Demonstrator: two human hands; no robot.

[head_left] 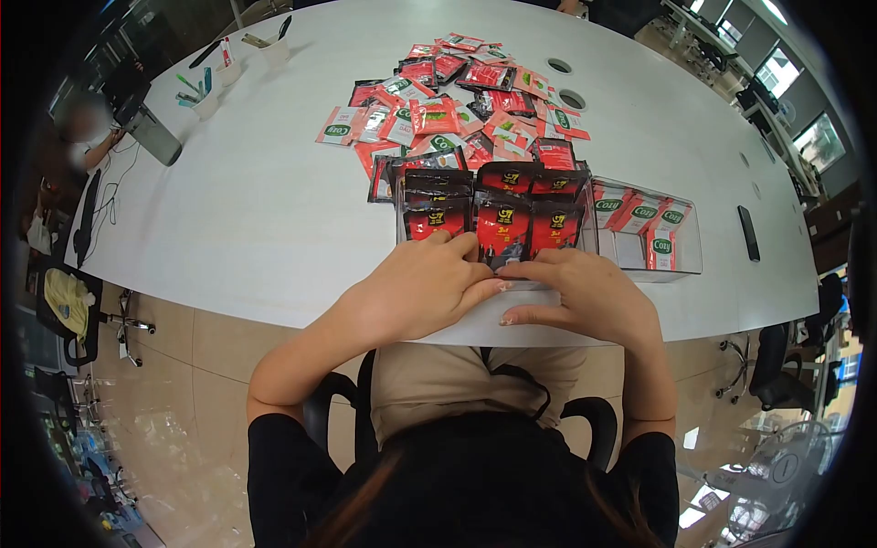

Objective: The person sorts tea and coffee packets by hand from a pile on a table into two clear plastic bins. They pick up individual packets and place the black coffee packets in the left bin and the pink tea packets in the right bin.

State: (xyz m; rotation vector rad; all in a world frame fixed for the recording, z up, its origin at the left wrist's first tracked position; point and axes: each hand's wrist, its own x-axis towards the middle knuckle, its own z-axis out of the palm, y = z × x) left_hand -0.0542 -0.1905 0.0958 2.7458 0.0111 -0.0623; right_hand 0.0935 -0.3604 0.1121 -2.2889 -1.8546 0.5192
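Near, at the lower centre, left hand point(425, 279) and right hand point(594, 292), fingers bent, seem to be settling black-and-red sachets point(501, 217) in a clear box point(399, 219); any grip, I cannot tell. Adjusting calls for light fingertips. Beyond, upper centre, loose sachets point(434, 116) lie heaped

White table point(247, 228), tiled floor point(196, 393), bright windows point(819, 143).

The table point(247, 242) is white and has a smooth top. At the far middle lies a loose pile of small packets point(434, 117). On its near side stand two clear boxes, one point(399, 222) with black-red packets, the other point(699, 245) to its right. A phone point(748, 233) lies at the right; a bottle point(157, 135), cups point(207, 105) with pens and a thin cable point(111, 203) are at the left.
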